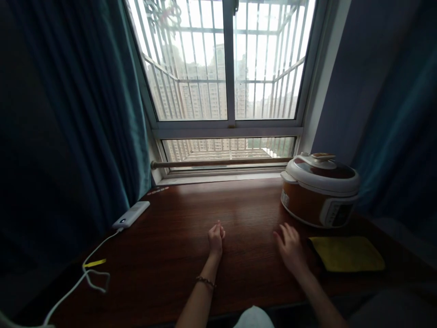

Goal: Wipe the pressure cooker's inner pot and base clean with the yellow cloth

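My left hand (216,238) rests on the dark wooden tabletop (191,218) near its middle, fingers curled into a loose fist with nothing visible in them; a bead bracelet sits on that wrist. My right hand (289,246) lies flat on the wood further right, fingers spread and empty. It is just left of a folded yellow cloth (346,253) and in front of an orange and white electric cooker (319,189) with its lid closed.
A white power bank (131,214) lies at the table's left edge, its white cable (90,269) trailing toward me with a yellow tag. Teal curtains (102,114) hang left and right. A barred window (225,77) and wooden rail stand behind the table.
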A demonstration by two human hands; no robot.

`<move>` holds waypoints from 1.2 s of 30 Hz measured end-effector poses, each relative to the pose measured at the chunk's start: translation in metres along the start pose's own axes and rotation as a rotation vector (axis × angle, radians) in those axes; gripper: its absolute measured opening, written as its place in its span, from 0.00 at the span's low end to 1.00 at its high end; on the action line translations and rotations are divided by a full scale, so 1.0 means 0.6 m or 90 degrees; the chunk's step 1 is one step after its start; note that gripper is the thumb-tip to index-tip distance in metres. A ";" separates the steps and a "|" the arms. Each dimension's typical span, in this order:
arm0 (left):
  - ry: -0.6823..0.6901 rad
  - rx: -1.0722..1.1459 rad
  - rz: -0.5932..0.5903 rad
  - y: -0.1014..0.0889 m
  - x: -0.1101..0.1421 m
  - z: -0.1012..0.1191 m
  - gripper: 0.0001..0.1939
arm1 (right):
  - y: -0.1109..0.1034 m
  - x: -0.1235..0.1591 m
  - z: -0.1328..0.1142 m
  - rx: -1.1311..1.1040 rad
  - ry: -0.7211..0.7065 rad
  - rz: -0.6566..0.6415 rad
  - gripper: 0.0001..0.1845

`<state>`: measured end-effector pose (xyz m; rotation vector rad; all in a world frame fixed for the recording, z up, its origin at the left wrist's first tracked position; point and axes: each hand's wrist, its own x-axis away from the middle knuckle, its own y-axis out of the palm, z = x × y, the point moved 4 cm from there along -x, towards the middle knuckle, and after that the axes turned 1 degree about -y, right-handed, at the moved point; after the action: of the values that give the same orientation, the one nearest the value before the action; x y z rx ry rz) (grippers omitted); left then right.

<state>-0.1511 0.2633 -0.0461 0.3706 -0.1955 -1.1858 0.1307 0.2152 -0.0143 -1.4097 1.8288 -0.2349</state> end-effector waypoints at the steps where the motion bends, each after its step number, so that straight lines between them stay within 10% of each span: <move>1: -0.002 -0.004 -0.015 0.003 0.002 0.000 0.24 | 0.039 -0.012 -0.040 -0.028 -0.024 -0.019 0.26; 7: -0.018 -0.030 -0.107 0.018 0.014 0.001 0.14 | 0.185 -0.037 -0.174 -0.312 -0.183 -0.091 0.22; 13: -0.011 -0.016 -0.167 0.037 0.016 -0.014 0.25 | 0.194 -0.019 -0.168 -0.367 -0.230 -0.140 0.28; 19: -0.030 0.023 -0.214 0.049 0.011 -0.022 0.36 | 0.230 -0.034 -0.148 -0.505 -0.091 -0.203 0.36; 25: -0.050 0.010 -0.286 0.056 0.033 -0.005 0.29 | 0.219 -0.030 -0.174 -0.588 -0.126 -0.341 0.29; 36: -0.054 -0.057 -0.335 0.056 0.021 -0.021 0.24 | 0.221 -0.043 -0.167 -0.563 -0.118 -0.323 0.24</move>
<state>-0.1131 0.2648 -0.0451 0.3012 -0.1202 -1.7243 -0.0328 0.2550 -0.0120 -2.3989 1.4241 0.5093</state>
